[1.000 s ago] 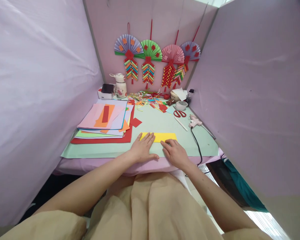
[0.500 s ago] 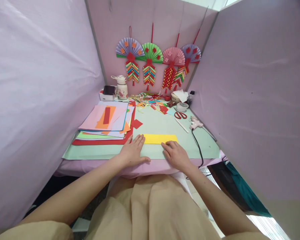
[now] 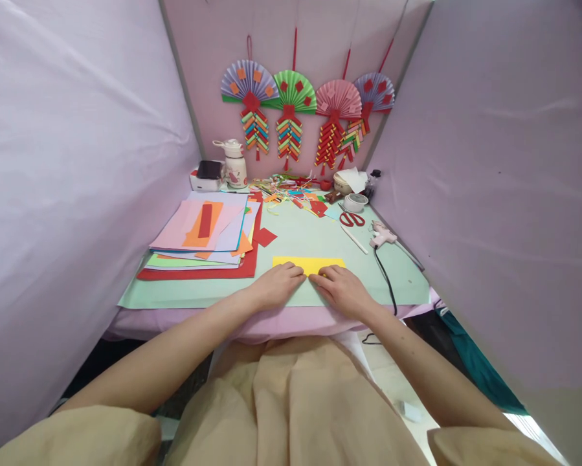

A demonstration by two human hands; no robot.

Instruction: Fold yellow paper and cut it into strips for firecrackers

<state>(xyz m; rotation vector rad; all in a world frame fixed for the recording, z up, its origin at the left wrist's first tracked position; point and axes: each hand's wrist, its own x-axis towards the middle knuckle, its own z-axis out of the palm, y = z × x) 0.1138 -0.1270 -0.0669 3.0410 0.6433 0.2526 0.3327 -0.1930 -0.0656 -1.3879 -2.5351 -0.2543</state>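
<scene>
A yellow paper strip [image 3: 310,263] lies lengthwise across the green mat [image 3: 310,226], near the front of the table. My left hand [image 3: 281,285] rests on the strip's near left part, its fingers bent and pressed together along the edge. On the right part, my right hand [image 3: 340,288] grips the same near edge with curled fingers. Both sets of fingertips almost meet at the strip's middle, and they hide much of the near edge. To the left of my left hand is a stack of coloured paper [image 3: 174,226], with an orange piece and a red strip on top.
Red-handled scissors [image 3: 352,219], a white pen-like stick [image 3: 353,239] and a glue gun [image 3: 382,235] with a black cord lie at right. Paper scraps [image 3: 295,191], a bottle [image 3: 235,165] and a tape roll [image 3: 355,202] stand farther back. Paper fans [image 3: 294,90] hang behind.
My left hand has moved right from the strip's left end, and its spread fingers have curled onto the near edge. My right hand stays at about the same spot.
</scene>
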